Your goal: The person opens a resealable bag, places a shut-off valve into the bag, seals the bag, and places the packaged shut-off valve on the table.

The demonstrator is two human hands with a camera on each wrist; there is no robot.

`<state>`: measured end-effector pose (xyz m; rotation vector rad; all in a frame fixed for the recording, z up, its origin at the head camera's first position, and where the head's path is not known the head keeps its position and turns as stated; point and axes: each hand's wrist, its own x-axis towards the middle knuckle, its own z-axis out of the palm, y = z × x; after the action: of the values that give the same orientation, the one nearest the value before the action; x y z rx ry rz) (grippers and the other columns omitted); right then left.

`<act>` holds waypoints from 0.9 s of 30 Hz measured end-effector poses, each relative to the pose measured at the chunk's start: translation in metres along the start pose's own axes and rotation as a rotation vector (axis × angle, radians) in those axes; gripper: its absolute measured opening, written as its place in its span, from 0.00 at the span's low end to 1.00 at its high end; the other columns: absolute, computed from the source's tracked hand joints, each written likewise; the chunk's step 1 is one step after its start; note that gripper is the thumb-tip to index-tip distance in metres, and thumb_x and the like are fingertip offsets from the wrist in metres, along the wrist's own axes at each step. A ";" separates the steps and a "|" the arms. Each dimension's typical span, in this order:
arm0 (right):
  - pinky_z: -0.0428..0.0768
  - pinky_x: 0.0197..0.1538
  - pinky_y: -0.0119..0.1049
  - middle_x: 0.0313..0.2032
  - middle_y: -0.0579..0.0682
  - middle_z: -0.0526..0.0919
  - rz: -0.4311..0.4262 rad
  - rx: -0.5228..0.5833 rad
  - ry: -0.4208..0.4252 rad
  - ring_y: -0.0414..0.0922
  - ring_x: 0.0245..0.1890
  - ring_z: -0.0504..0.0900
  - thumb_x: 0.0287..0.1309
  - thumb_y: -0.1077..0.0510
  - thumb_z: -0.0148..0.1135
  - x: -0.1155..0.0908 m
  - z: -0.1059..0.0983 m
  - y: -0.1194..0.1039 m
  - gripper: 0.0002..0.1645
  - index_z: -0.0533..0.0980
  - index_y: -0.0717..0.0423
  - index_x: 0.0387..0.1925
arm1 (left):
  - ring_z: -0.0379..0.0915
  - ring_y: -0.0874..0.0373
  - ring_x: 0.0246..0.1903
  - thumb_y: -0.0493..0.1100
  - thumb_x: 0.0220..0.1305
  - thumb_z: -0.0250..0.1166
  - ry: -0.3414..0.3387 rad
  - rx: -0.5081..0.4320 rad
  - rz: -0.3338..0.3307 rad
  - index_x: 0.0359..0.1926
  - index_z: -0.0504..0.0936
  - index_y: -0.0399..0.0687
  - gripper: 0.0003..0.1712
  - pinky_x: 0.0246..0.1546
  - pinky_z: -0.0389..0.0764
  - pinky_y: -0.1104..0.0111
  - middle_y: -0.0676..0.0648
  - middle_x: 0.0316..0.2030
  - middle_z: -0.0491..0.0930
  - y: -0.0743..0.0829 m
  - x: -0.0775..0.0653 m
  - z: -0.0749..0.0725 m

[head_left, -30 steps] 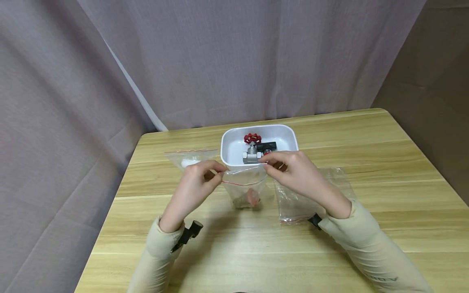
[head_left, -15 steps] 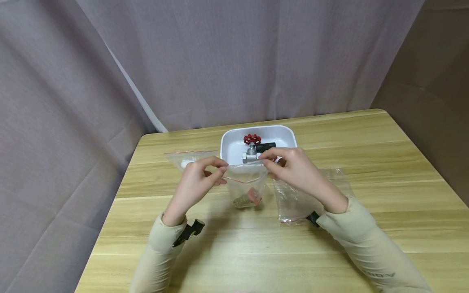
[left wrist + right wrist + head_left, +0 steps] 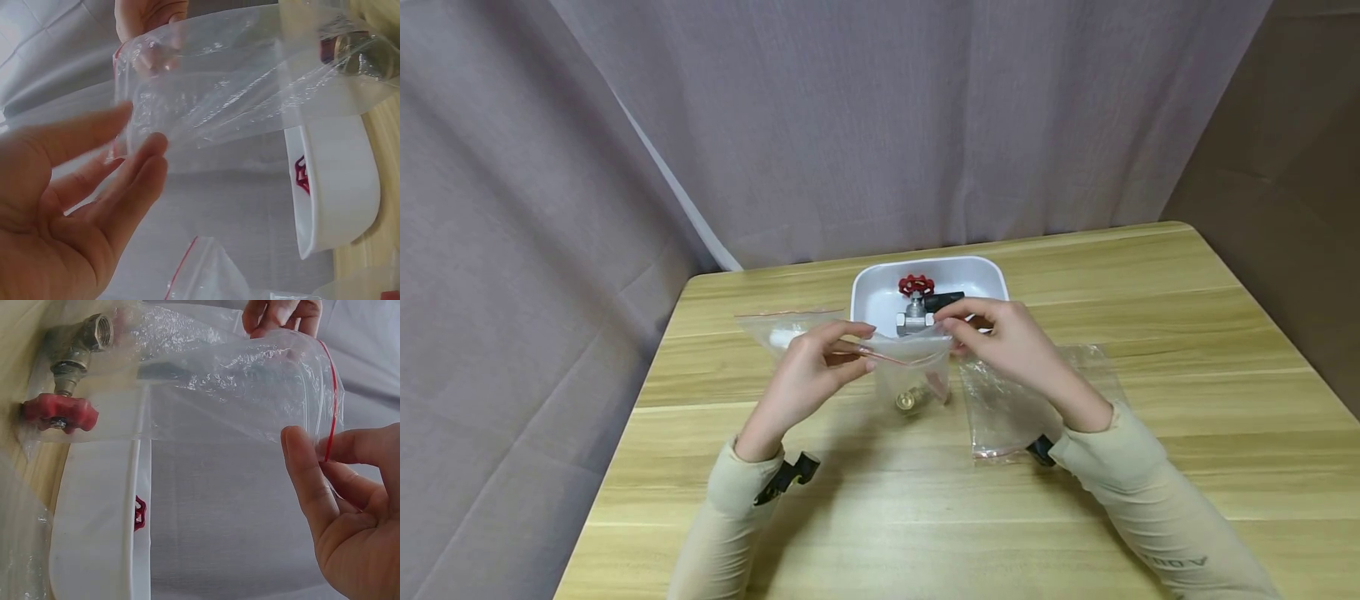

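A clear zip bag (image 3: 891,379) with a red seal line hangs between both hands. At its bottom lies a brass valve (image 3: 69,359) with a red handwheel (image 3: 61,414). My left hand (image 3: 808,371) holds the left end of the bag's mouth, thumb and index finger spread apart at the rim. At the other end my right hand (image 3: 1018,346) pinches the top corner with thumb and fingers. Just behind the bag stands a white tray (image 3: 865,292), with a grey valve (image 3: 915,321) bearing a red handwheel and a black-handled part (image 3: 945,301) inside.
Another zip bag (image 3: 790,321) with something white in it lies left of the tray. A flat clear zip bag (image 3: 1007,412) lies under the right forearm. The wooden table (image 3: 925,533) ends at a grey curtain (image 3: 880,125) behind.
The left thumb and index finger have spread apart at the bag's mouth. The bag has shifted slightly right and up, and the brass valve has turned inside it.
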<state>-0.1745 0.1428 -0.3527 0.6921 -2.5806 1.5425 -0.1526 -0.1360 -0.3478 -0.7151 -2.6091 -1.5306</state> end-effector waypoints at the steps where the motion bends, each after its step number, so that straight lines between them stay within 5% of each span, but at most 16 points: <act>1: 0.85 0.35 0.36 0.37 0.54 0.88 -0.002 0.008 -0.001 0.49 0.31 0.87 0.70 0.56 0.62 -0.001 -0.001 0.001 0.12 0.84 0.58 0.48 | 0.85 0.53 0.44 0.35 0.61 0.72 0.015 0.016 0.004 0.54 0.83 0.39 0.20 0.43 0.84 0.69 0.44 0.51 0.83 0.000 0.000 0.001; 7: 0.85 0.42 0.35 0.46 0.52 0.87 -0.002 0.001 -0.050 0.45 0.40 0.87 0.70 0.51 0.63 -0.006 -0.007 0.009 0.18 0.82 0.56 0.54 | 0.83 0.59 0.32 0.38 0.63 0.72 0.113 0.092 -0.002 0.53 0.85 0.44 0.17 0.34 0.84 0.65 0.48 0.44 0.87 -0.004 -0.002 0.004; 12: 0.84 0.47 0.34 0.51 0.51 0.85 -0.028 0.063 -0.109 0.44 0.47 0.84 0.65 0.57 0.68 -0.011 -0.012 0.015 0.22 0.79 0.55 0.59 | 0.81 0.60 0.29 0.42 0.63 0.72 0.177 0.130 -0.008 0.48 0.87 0.44 0.13 0.33 0.84 0.66 0.49 0.38 0.87 -0.008 -0.003 0.005; 27: 0.83 0.37 0.31 0.37 0.50 0.87 -0.021 -0.068 0.005 0.44 0.34 0.85 0.64 0.59 0.68 -0.013 -0.013 0.024 0.08 0.86 0.57 0.43 | 0.82 0.61 0.30 0.42 0.65 0.71 0.196 0.151 0.010 0.39 0.89 0.45 0.06 0.36 0.84 0.65 0.51 0.35 0.87 -0.015 -0.006 0.003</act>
<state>-0.1747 0.1682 -0.3697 0.7059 -2.5996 1.4409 -0.1523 -0.1417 -0.3631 -0.5359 -2.5366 -1.3098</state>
